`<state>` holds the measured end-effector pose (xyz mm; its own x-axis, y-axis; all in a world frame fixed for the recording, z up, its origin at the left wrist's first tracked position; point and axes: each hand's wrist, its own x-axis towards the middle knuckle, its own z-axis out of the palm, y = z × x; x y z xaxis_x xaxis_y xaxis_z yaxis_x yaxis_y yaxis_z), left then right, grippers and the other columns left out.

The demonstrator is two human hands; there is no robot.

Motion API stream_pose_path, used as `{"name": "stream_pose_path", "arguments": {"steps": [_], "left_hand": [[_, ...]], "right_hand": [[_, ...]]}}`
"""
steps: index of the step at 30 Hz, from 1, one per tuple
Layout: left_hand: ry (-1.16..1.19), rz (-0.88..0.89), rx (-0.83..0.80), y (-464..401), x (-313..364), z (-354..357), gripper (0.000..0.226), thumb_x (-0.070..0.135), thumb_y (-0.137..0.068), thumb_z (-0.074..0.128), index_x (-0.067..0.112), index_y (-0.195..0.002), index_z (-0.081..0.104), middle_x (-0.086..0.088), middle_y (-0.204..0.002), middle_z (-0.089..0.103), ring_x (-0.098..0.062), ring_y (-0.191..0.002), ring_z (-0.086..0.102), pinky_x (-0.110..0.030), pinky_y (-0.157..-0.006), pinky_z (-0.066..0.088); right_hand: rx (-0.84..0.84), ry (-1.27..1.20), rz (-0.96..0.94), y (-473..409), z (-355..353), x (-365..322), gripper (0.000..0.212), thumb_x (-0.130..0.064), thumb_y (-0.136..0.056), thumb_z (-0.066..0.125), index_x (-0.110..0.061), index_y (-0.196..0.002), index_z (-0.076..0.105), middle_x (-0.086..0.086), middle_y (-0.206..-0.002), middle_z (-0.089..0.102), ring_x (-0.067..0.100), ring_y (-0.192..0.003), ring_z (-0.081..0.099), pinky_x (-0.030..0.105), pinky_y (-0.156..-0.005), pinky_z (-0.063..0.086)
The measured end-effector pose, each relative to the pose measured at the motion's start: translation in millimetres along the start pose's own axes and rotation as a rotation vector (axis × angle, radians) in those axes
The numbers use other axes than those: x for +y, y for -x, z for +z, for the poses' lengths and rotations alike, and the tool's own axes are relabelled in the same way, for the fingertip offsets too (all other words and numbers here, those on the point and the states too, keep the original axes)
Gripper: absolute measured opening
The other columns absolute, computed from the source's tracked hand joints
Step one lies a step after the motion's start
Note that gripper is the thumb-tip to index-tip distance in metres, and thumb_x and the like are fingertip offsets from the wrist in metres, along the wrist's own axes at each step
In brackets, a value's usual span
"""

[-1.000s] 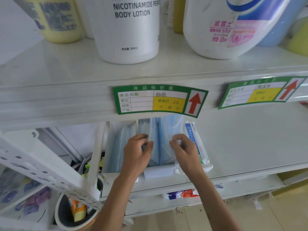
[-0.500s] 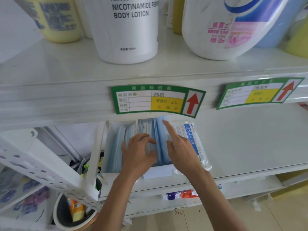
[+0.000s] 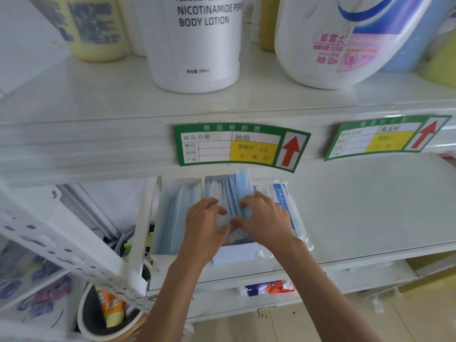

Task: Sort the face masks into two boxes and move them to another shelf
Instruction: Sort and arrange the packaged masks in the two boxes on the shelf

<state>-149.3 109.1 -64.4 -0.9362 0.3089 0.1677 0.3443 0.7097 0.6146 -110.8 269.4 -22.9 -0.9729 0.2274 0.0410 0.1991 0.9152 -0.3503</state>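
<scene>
- On the middle shelf (image 3: 370, 206), two white boxes stand side by side; face masks (image 3: 222, 191) stand on edge in the right box (image 3: 234, 255), long axis running away from the person.
- Left hand (image 3: 204, 223) and right hand (image 3: 266, 218) both pinch the near mask edges, thumbs touching.
- Left box (image 3: 162, 213) lies just left of the left hand, the nearer one.

The face masks (image 3: 222, 193) looked like soft, matt blue cloth, beside a pack (image 3: 283, 206) in glossy crinkled plastic film. The shelf (image 3: 370, 206) was smooth, faintly glossy white, and the body lotion bottle (image 3: 195, 45) smooth white plastic.
</scene>
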Motion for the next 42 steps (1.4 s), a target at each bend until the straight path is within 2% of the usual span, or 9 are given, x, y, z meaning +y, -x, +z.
{"name": "stream_pose_path", "arguments": {"steps": [3, 7, 10, 15, 23, 28, 36, 39, 42], "left_hand": [[0.037, -0.016, -0.024, 1, -3, -2, 0.033, 0.021, -0.081, 0.082, 0.021, -0.112, 0.071, 0.003, -0.139, 0.056, -0.020, -0.134, 0.045, -0.037, -0.113, 0.040], [0.013, 0.014, -0.030, 4, -1, -6, 0.035, 0.011, -0.086, 0.071, 0.023, -0.119, 0.071, 0.001, -0.143, 0.053, -0.021, -0.137, 0.043, -0.041, -0.116, 0.036], [-0.031, 0.037, 0.002, 5, 2, -5, 0.023, 0.029, -0.092, 0.066, 0.024, -0.112, 0.076, 0.001, -0.144, 0.053, -0.023, -0.138, 0.043, -0.050, -0.119, 0.028], [-0.272, 0.002, -0.012, 7, 12, 1, 0.056, 0.075, -0.081, 0.057, 0.030, -0.108, 0.075, 0.009, -0.146, 0.045, -0.014, -0.143, 0.034, -0.057, -0.121, 0.013], [-0.287, 0.021, -0.061, 7, 16, -4, 0.063, 0.029, -0.085, 0.069, 0.036, -0.143, 0.047, 0.002, -0.144, 0.044, -0.023, -0.140, 0.038, -0.059, -0.116, 0.029], [-0.051, -0.014, 0.001, 6, 9, -3, 0.026, 0.030, -0.094, 0.063, 0.020, -0.115, 0.073, -0.001, -0.147, 0.049, -0.022, -0.141, 0.040, -0.055, -0.117, 0.031], [-0.118, 0.049, 0.036, 10, 1, -25, 0.036, 0.024, -0.084, 0.079, 0.023, -0.120, 0.073, 0.004, -0.147, 0.052, -0.022, -0.136, 0.046, -0.052, -0.109, 0.045], [-0.179, 0.033, 0.001, 11, 3, -32, 0.031, 0.032, -0.088, 0.074, 0.025, -0.119, 0.073, 0.003, -0.146, 0.053, -0.022, -0.134, 0.049, -0.054, -0.108, 0.043], [-0.120, 0.080, 0.014, 19, 2, -37, 0.028, 0.037, -0.094, 0.067, 0.026, -0.120, 0.071, 0.005, -0.142, 0.055, -0.019, -0.127, 0.053, -0.048, -0.109, 0.043]], "right_hand": [[-0.014, 0.009, -0.020, 0, 4, 1, 0.032, -0.039, -0.081, 0.070, -0.033, -0.110, 0.057, -0.010, -0.104, 0.050, 0.019, -0.073, 0.050, 0.024, -0.052, 0.023], [-0.001, -0.071, -0.042, 3, 7, 7, 0.030, -0.032, -0.085, 0.062, -0.032, -0.114, 0.054, -0.010, -0.108, 0.050, 0.021, -0.080, 0.057, 0.027, -0.055, 0.033], [0.000, -0.148, -0.033, 5, 7, 13, 0.025, -0.038, -0.089, 0.062, -0.035, -0.113, 0.055, -0.013, -0.108, 0.050, 0.021, -0.090, 0.059, 0.035, -0.068, 0.044], [0.025, -0.201, -0.022, 8, 10, 18, 0.020, -0.036, -0.092, 0.059, -0.038, -0.112, 0.056, -0.017, -0.104, 0.049, 0.018, -0.088, 0.058, 0.030, -0.062, 0.038], [0.082, -0.174, -0.036, 14, 11, 12, 0.031, -0.027, -0.090, 0.056, -0.036, -0.119, 0.055, -0.013, -0.108, 0.057, 0.019, -0.081, 0.061, 0.019, -0.053, 0.033], [0.147, -0.010, -0.075, 20, 3, -1, 0.076, -0.020, -0.086, 0.055, -0.039, -0.151, 0.022, -0.007, -0.098, 0.063, 0.017, -0.071, 0.052, 0.023, -0.047, 0.026], [0.043, 0.077, 0.088, 17, -4, -34, 0.114, -0.014, -0.086, 0.062, -0.027, -0.154, -0.028, 0.003, -0.078, 0.053, 0.018, -0.062, 0.052, 0.034, -0.058, 0.042], [-0.018, 0.201, 0.072, 16, 0, -39, 0.101, -0.023, -0.089, 0.063, -0.017, -0.158, -0.011, 0.004, -0.087, 0.060, 0.024, -0.073, 0.061, 0.034, -0.061, 0.042], [-0.034, 0.227, -0.019, 15, -3, -36, 0.029, -0.029, -0.092, 0.057, -0.021, -0.118, 0.046, 0.004, -0.099, 0.067, 0.026, -0.083, 0.064, 0.034, -0.065, 0.040]]}}
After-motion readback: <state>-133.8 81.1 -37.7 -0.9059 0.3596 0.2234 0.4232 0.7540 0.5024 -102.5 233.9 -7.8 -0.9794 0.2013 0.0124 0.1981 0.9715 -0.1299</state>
